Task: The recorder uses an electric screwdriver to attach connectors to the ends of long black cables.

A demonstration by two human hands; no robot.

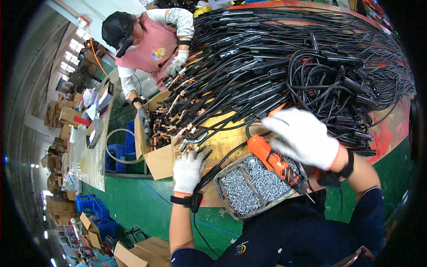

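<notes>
My left hand, in a white glove, is closed at the table's near edge, its fingers bent round the copper-coloured metal end of a black cable piece; the palm hides part of it. A black handle with cable lies close beside that hand. My right hand, also gloved, hovers over an orange-and-black electric screwdriver, fingers apart and slightly blurred. The screwdriver rests across a divided plastic tray full of small silver screws, its bit pointing toward my body.
Many black cables with handles cover the table, coiled at the right. Opposite, a gloved co-worker handles copper ends beside an open cardboard box. Blue crates and cartons stand on the green floor at left.
</notes>
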